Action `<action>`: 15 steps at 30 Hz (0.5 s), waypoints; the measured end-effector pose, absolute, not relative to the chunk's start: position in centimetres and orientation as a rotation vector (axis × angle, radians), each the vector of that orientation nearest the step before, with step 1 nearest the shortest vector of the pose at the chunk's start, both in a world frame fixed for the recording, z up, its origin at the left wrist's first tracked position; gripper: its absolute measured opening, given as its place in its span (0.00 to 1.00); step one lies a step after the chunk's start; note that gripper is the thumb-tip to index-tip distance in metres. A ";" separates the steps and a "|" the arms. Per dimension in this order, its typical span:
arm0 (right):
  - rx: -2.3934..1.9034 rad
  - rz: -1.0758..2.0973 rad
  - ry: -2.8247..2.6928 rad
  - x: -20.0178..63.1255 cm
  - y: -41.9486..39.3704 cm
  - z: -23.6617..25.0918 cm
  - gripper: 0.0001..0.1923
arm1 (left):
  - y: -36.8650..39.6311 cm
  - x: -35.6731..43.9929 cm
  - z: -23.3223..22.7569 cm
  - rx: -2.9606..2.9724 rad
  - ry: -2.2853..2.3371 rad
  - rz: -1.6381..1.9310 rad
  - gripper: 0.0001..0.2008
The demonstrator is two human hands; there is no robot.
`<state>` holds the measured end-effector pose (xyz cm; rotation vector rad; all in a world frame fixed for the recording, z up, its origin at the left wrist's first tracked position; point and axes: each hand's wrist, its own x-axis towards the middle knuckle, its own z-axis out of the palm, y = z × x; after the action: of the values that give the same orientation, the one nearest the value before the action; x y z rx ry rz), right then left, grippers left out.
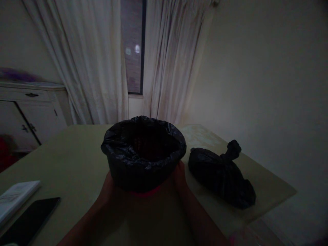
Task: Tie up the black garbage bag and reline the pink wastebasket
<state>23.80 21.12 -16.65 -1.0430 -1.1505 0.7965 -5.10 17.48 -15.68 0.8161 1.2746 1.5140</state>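
Head view, dim light: a small round bin (143, 181) stands near the middle of the matte table (77, 153), lined with a crinkled glossy black bag (143, 150) folded over its rim. The left hand (107, 189) and right hand (179, 177) clasp its sides. A knotted, lumpy black bag (221, 174) lies just right; a flat dark phone (30, 218) lies far left
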 end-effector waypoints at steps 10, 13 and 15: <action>-0.998 0.901 -1.061 24.0 21.6 -17.1 0.25 | 17.2 -4.7 -15.7 1.084 1.182 1.587 0.34; -0.996 0.902 -1.054 23.8 21.4 -16.9 0.25 | 17.3 -4.9 -15.9 1.101 1.159 1.578 0.33; -0.976 0.916 -1.057 23.8 21.2 -16.5 0.26 | 17.5 -5.1 -16.2 1.083 1.163 1.573 0.32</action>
<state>23.76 21.24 -16.55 -0.9756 -1.0572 0.9163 -5.06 17.49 -16.19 1.0829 1.1634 1.5726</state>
